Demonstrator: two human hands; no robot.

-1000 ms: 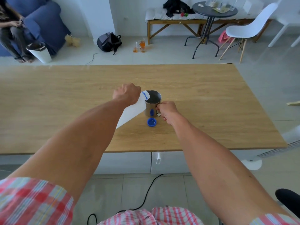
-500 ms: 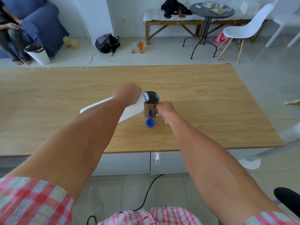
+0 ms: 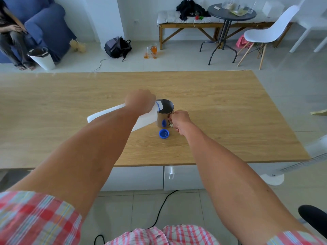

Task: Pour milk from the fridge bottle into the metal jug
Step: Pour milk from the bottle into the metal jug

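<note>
The left hand (image 3: 140, 101) is closed around the upper body of a white plastic milk bottle (image 3: 106, 114). The bottle is tipped close to horizontal, base pointing left and raised off the table, neck pointing right. Its open mouth, marked by a blue neck ring (image 3: 159, 107), sits at the near-left rim of the metal jug (image 3: 165, 112). Whether milk is flowing cannot be determined from this view.

The metal jug stands upright on the wooden table (image 3: 221, 106), near the table's centre. Its interior appears dark; the fill level is not discernible. The right hand (image 3: 179, 121) is closed on the jug's handle, on the jug's right side. The handle itself is mostly hidden by the fingers.

A blue bottle cap (image 3: 164, 134) lies on the table just in front of the jug, open side up, apart from both hands. Its reflection shows as a blue spot on the jug wall.

Both forearms extend from checked red-and-white sleeves (image 3: 35, 218).
</note>
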